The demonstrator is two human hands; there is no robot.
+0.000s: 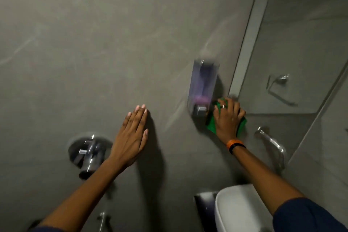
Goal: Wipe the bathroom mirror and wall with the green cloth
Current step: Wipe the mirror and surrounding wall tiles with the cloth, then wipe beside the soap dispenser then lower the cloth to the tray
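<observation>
The green cloth (pixel 211 121) is pressed flat against the grey tiled wall (pixel 94 43) under my right hand (pixel 227 118), just below the lower left corner of the mirror (pixel 301 52). Most of the cloth is hidden by the hand; green edges show on its left and right. My left hand (pixel 132 135) lies flat on the wall with fingers straight and nothing in it, well left of the cloth.
A clear soap dispenser (pixel 202 88) with purple liquid hangs on the wall, touching-close to the cloth's left. A chrome tap (pixel 272 143) juts out at right above a white basin (pixel 239 211). A chrome valve (pixel 88 154) sits at lower left.
</observation>
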